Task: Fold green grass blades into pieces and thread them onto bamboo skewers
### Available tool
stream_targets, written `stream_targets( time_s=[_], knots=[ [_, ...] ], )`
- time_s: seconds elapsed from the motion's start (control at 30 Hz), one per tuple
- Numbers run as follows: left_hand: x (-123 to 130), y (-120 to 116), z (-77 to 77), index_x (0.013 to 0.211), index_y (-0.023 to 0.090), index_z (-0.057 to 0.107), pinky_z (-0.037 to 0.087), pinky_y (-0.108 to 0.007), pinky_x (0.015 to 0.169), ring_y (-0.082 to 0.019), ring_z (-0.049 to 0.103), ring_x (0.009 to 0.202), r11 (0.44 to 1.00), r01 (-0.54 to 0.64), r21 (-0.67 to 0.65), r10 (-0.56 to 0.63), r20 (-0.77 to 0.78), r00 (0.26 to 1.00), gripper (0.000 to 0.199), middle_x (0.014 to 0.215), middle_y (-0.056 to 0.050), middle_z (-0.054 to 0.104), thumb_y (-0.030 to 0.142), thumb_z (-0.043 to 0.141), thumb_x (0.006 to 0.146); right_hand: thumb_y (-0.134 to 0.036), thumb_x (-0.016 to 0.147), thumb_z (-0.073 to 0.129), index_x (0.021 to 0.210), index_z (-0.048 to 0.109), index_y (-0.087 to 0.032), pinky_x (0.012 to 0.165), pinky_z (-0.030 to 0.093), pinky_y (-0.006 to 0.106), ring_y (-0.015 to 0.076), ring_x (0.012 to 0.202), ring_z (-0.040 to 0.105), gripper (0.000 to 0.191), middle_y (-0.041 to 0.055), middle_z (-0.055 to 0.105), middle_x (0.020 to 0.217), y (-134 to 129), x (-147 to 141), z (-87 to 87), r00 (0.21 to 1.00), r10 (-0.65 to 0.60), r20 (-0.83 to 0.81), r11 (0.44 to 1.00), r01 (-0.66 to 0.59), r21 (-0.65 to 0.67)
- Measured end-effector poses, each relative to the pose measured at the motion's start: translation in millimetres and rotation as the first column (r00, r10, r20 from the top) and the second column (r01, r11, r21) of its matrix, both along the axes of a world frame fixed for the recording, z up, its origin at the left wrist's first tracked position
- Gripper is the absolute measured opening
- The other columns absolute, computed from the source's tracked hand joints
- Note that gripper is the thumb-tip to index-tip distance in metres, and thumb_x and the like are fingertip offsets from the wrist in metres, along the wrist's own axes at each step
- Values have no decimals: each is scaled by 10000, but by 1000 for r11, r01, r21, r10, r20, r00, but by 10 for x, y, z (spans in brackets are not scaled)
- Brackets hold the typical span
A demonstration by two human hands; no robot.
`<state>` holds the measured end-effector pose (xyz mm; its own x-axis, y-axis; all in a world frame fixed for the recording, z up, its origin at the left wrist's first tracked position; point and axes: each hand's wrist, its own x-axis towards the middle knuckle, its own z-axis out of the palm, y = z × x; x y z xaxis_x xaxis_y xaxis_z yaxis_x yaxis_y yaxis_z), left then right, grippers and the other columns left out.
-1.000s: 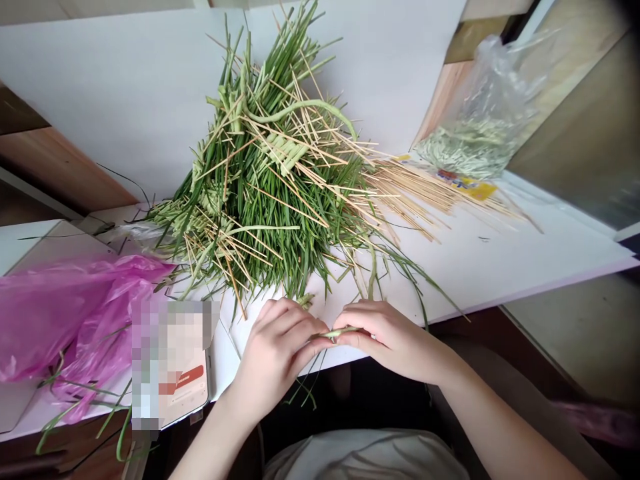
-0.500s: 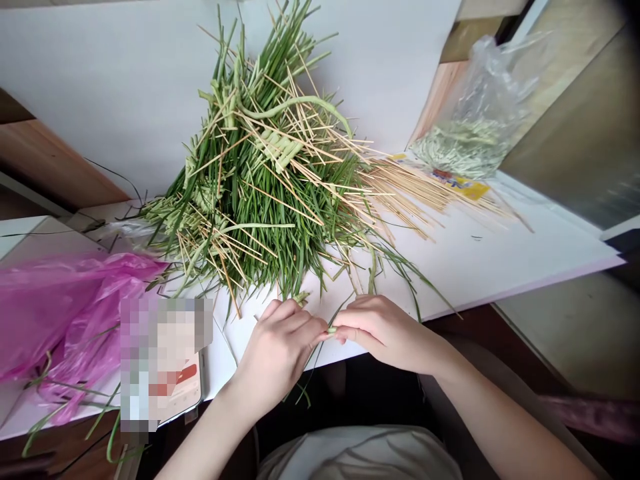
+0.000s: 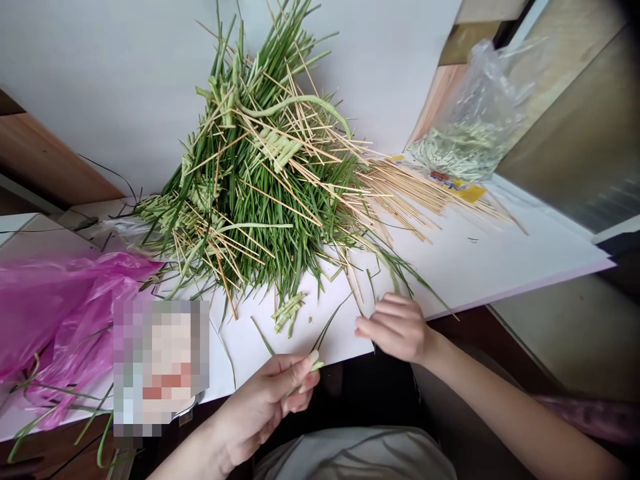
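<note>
My left hand [image 3: 293, 383] is low at the table's front edge, thumb and fingertips pinching a short pale green piece of garlic scape [image 3: 317, 365]. Thin dark green blades rise just behind those fingertips. Apart from it, to the right, my right hand [image 3: 397, 327] is closed with its knuckles up. A long pale garlic scape [image 3: 393, 270] runs from its far side toward the heap; the grip itself is hidden. Between the hands and the heap lies a small cluster of cut scape pieces [image 3: 289, 312]. The large heap holds green chive-like leaves [image 3: 280, 233] and skewered scape pieces [image 3: 277, 148].
Thin bamboo skewers [image 3: 405, 193] fan out right of the heap. Behind them stands a clear plastic bag [image 3: 463, 147] with pale green contents. A pink plastic bag [image 3: 85, 300] and a blurred-out phone [image 3: 185, 407] are at left on the white table [image 3: 525, 253].
My hands, together at the small scape piece before, have parted. The left has dropped and turned with the piece; the right has drawn off rightward, the long scape shifting with it.
</note>
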<state>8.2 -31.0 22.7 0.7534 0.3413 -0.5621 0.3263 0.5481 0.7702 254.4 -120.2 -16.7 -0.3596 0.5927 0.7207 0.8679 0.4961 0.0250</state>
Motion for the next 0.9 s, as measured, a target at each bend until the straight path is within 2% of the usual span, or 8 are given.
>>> stream_targets(
  time_s=[0.1, 0.2, 0.3, 0.43, 0.5, 0.6, 0.77, 0.9],
  knots=[
    [-62, 155, 11, 690, 179, 595, 309, -257, 580, -115, 350, 549, 915, 66, 397, -45, -62, 997, 506, 570, 38, 417, 618, 561, 940, -185, 1052, 613, 931, 706, -159, 551, 321, 328, 159, 540, 478, 155, -33, 539, 555, 37, 75, -67, 992, -70, -109, 995, 62, -79],
    [5, 357, 1, 800, 200, 682, 407, -286, 673, -171, 531, 662, 546, 101, 832, -45, -92, 995, 399, 683, -10, 599, 516, 532, 991, -315, 1060, 620, 1179, 690, -112, 600, 419, 310, 176, 613, 586, 246, 4, 639, 674, 99, -34, -66, 987, -50, -151, 956, 4, -292],
    [151, 533, -59, 1015, 215, 725, 472, -333, 780, -234, 616, 842, 175, 76, 982, 11, -80, 997, 252, 875, -48, 720, 427, 592, 982, -310, 925, 813, 1419, 534, -101, 659, 492, 305, 210, 725, 683, 605, 34, 715, 817, 162, -196, -5, 976, -120, -179, 877, 19, -480],
    [264, 639, -104, 1233, 196, 671, 489, -415, 891, -291, 595, 1017, -79, 74, 994, 110, -65, 992, 318, 1108, -91, 741, 381, 609, 982, -262, 859, 877, 1549, 340, -128, 657, 513, 315, 244, 764, 710, 883, 27, 731, 837, 210, -281, 108, 972, -178, -153, 788, 47, -614],
    [269, 608, -79, 1204, 203, 669, 481, -418, 924, -278, 593, 1046, -94, 36, 995, 105, -26, 994, 267, 1166, -84, 727, 353, 591, 997, -230, 888, 842, 1577, 279, -153, 631, 504, 304, 233, 734, 701, 893, 23, 735, 858, 219, -273, 150, 971, -180, -155, 759, 37, -650],
    [275, 472, -34, 1151, 203, 653, 494, -370, 876, -237, 615, 979, -17, -14, 1000, -7, 14, 1000, 216, 1095, -58, 732, 341, 613, 989, -191, 901, 810, 1604, 204, -179, 624, 513, 302, 234, 736, 709, 928, 47, 756, 949, 221, -266, 174, 966, -185, -178, 722, 11, -692],
    [373, 213, -97, 1118, 196, 630, 495, -350, 832, -227, 608, 937, 60, -54, 997, -133, 62, 989, 217, 996, -44, 719, 318, 682, 946, -170, 936, 756, 1629, 112, -241, 853, 568, 347, 274, 1085, 710, 949, 116, 695, 1289, 195, -319, 169, 922, -172, -347, 674, -147, -724],
    [404, 146, -151, 985, 199, 638, 485, -301, 782, -186, 606, 858, 145, -150, 978, -135, 170, 976, 68, 890, -14, 697, 214, 687, 941, -140, 919, 777, 1598, 246, -224, 784, 547, 315, 234, 931, 709, 866, 70, 723, 1128, 174, -298, 194, 916, -161, -368, 662, -176, -729]
  ],
)
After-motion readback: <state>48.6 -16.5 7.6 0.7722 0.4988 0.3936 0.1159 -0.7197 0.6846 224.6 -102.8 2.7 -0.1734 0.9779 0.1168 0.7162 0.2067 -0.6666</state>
